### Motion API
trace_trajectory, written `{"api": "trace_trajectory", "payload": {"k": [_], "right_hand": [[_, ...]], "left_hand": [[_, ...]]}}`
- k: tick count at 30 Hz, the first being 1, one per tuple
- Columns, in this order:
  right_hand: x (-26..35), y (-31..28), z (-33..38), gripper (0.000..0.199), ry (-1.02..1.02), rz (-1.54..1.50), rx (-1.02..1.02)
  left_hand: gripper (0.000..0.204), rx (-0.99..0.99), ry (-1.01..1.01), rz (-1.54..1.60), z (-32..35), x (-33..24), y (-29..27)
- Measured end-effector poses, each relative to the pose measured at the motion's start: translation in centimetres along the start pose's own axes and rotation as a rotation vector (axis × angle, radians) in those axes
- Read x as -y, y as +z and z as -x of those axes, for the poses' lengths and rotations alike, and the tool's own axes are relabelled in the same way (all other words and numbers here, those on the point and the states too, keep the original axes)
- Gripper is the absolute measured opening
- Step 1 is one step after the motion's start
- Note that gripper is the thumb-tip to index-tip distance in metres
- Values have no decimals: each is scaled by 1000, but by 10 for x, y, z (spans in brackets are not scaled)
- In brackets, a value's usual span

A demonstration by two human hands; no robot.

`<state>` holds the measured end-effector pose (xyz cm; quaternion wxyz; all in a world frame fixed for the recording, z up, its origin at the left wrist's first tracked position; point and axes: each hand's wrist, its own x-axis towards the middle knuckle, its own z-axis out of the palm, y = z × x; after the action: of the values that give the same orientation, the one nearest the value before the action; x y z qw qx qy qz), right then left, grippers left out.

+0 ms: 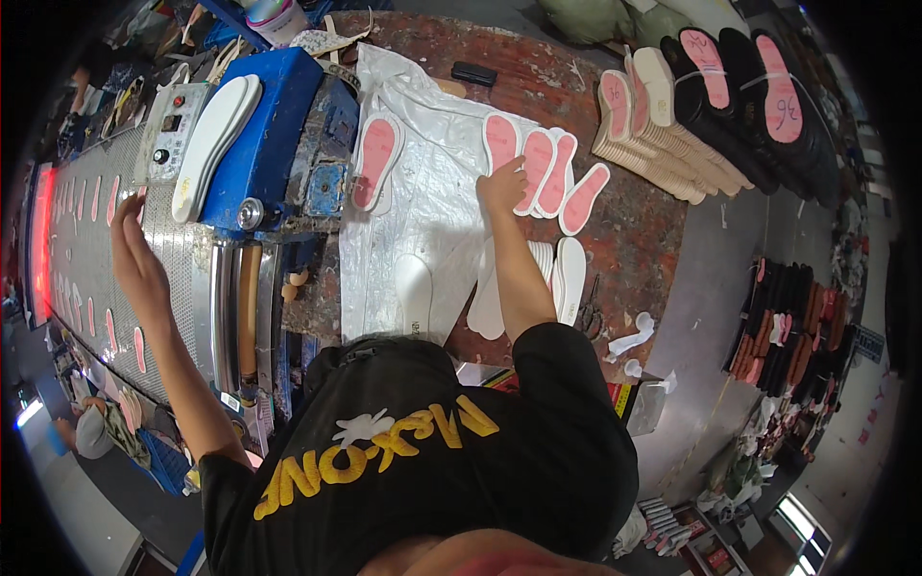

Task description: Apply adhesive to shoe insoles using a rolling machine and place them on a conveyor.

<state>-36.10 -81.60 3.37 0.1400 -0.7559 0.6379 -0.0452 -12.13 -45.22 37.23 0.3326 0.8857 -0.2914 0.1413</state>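
Note:
My left hand (pixel 140 257) reaches over the perforated metal conveyor (pixel 178 307) with its fingers stretched out. A small pink insole pad (pixel 141 204) shows at its fingertips; whether they touch it is unclear. On the bench, my right hand (pixel 502 189) lies over the lower part of a white insole with a pink pad (pixel 500 137), its fingers apart and reaching toward the pink-padded insole beside it (pixel 538 168). More such insoles (pixel 555 182) overlap to the right, the outermost (pixel 584 200) tilted. Another pink-padded insole (pixel 377 158) lies alone on the white plastic sheet (pixel 423 125).
A blue machine (pixel 279 125) with white insoles (pixel 219 144) on top stands beside the conveyor. White insoles (pixel 569 274) are stacked near my right forearm, with scissors (pixel 593 307) beyond. Tall beige insole stacks (pixel 663 144) and black ones (pixel 740 125) stand at the far right.

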Motion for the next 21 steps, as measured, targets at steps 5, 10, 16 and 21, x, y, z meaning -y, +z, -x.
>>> {"api": "trace_trajectory", "payload": {"k": [5,10,16,21], "right_hand": [[-20,-26,9,59,33,-792,349],[-13,-97,112,47,74,-1745,1119],[32,-172,269,76,-269,-1929,1591],[68,-209,349,78,-485,-1443,1831]], "left_hand": [[32,-73,114,223,44,-33,-27],[28,257,65,581,97,-36,-29],[55,335,-314,1183,127,-54,4],[65,345,-197,1213,141,-44,-33]]}}
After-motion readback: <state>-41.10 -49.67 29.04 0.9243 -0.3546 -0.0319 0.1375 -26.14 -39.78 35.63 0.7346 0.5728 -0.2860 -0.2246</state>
